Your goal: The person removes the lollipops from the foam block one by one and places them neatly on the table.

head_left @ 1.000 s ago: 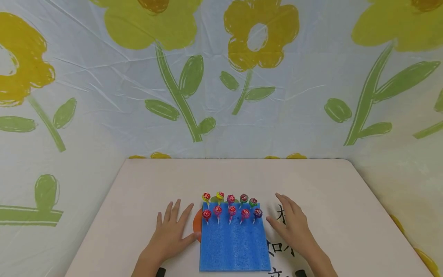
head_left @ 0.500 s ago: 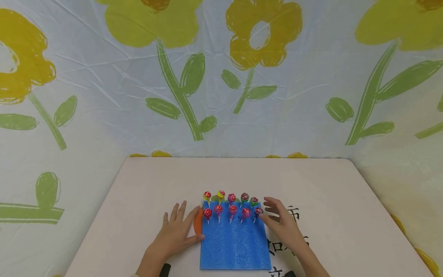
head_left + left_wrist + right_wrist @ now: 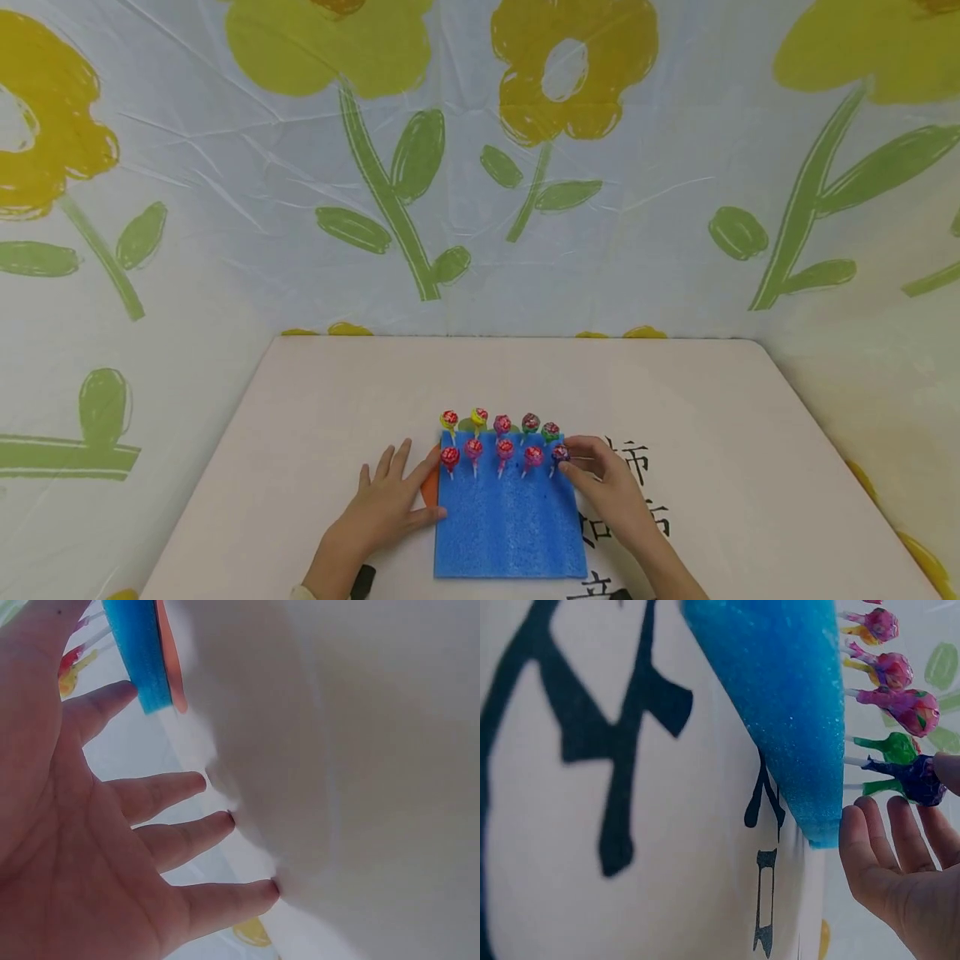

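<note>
The purple lollipop point(image 3: 560, 453) is pinched by the right grip point(image 3: 611, 496), its stick poked into the blue foam block point(image 3: 510, 529). The block is set on the desk point(image 3: 360, 387) between both grips. Its side is touched by the left grip point(image 3: 386, 507), with fingers spread out. The block is best kept still from there, the candy squeezed softly, and the green lollipop point(image 3: 551, 431) near the right fingertips not bumped.

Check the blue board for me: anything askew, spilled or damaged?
Nothing stands out as spilled or damaged. The ten lollipops stand in two rows in the blue board; a few merely appear to lean slightly.
</note>
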The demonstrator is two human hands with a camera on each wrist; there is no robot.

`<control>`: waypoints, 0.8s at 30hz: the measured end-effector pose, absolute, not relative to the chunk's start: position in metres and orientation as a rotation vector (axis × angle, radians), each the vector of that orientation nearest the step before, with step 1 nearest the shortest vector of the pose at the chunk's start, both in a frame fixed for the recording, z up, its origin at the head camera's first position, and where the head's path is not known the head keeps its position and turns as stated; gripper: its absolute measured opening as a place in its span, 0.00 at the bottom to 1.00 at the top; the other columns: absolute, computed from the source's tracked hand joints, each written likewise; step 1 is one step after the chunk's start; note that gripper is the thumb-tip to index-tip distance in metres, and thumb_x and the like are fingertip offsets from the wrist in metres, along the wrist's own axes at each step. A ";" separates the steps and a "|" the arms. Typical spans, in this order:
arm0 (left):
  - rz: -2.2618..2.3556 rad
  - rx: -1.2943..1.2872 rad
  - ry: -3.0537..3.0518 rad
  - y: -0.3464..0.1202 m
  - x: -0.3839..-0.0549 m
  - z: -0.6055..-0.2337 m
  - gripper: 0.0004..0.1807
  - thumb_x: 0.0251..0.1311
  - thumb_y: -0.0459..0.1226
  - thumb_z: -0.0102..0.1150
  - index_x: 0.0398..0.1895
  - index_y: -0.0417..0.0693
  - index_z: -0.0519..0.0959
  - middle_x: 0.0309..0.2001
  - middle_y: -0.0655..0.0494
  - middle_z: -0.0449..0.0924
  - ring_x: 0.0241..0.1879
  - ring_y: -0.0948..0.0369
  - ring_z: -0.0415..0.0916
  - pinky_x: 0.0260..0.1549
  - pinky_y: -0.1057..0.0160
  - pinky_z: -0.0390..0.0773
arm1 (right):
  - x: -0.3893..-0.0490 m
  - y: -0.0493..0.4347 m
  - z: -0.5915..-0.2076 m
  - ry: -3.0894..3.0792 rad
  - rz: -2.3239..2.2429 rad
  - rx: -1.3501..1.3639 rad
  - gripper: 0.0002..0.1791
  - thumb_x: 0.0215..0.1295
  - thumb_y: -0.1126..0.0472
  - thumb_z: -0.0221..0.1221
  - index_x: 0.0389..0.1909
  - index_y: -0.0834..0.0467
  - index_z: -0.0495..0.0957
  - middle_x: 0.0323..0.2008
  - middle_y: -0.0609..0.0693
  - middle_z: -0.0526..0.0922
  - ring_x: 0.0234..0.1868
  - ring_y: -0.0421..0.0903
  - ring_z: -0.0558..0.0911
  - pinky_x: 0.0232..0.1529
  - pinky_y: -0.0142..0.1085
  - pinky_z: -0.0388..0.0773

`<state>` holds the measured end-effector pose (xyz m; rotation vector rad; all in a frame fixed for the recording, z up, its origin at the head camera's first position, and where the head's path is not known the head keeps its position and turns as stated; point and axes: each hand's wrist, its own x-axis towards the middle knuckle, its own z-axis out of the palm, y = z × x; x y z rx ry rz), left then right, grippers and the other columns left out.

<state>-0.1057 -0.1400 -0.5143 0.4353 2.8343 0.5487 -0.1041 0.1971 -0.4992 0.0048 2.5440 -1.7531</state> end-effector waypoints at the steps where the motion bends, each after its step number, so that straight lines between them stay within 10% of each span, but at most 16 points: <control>1: 0.556 0.433 2.831 -0.140 -0.105 -0.514 0.48 0.56 0.67 0.60 0.78 0.63 0.60 0.76 0.37 0.52 0.73 0.33 0.46 0.60 0.21 0.45 | -0.104 0.197 -0.499 2.543 -1.762 0.000 0.19 0.68 0.57 0.65 0.58 0.57 0.77 0.52 0.51 0.81 0.55 0.51 0.80 0.51 0.36 0.78; 24: 0.593 0.393 2.788 -0.140 -0.105 -0.512 0.48 0.56 0.66 0.61 0.78 0.65 0.59 0.76 0.37 0.52 0.74 0.33 0.43 0.61 0.22 0.42 | -0.106 0.201 -0.494 2.632 -1.764 -0.082 0.16 0.70 0.55 0.63 0.55 0.55 0.78 0.48 0.47 0.83 0.52 0.46 0.81 0.53 0.35 0.77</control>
